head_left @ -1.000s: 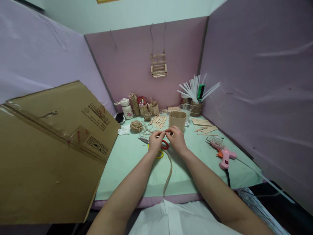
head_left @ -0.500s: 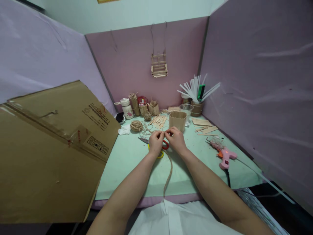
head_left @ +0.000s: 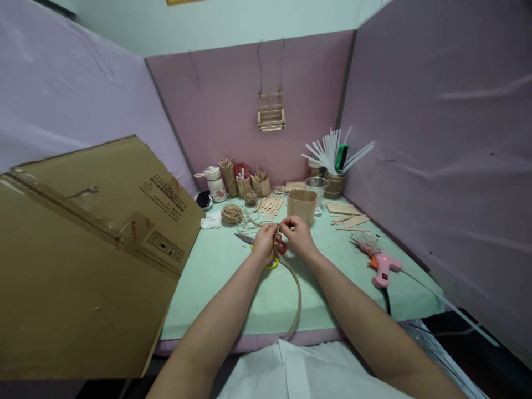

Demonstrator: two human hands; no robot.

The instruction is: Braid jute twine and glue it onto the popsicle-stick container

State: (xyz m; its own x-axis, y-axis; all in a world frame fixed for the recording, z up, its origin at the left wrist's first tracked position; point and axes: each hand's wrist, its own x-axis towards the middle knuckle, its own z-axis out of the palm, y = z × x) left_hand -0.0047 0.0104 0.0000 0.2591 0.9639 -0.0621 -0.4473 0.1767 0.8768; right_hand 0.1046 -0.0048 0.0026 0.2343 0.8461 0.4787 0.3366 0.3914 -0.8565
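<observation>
Cord, position: the twine cord (head_left: pixel 298 293) meets the fingertips of both hands at its far end; its length lies on the person's side of them, between the forearms.
Cord, long axis: roughly fore-and-aft, from the fingertips toward the body, bowed out to the person's right, then curving back in at the near table edge.
Left hand (head_left: pixel 264 242): thumb and fingers pinched together on the cord, close to where the length drops away. Judged the nearer hand to the start of that hanging run.
Right hand (head_left: pixel 300 236): thumb and forefinger pinched at the cord's far end, just beside the left fingertips. Exact finger contact too small to read.
Cord, bow: its outermost curve lies nearer the right forearm than the left.
Loose strands (head_left: pixel 250 224): spread from near the fingertips off to the left, toward the twine ball (head_left: pixel 231 214); whether they join the cord cannot be told.
Scissors (head_left: pixel 282 247): lying on the table (head_left: pixel 208 293) under and beside the left hand, blades pointing left, handles partly hidden.
Stick-sided container (head_left: pixel 302 205): upright, just beyond the right hand, mouth up.
Glue gun (head_left: pixel 384 267): well apart, to the right of the right forearm, nozzle pointing away and left.
</observation>
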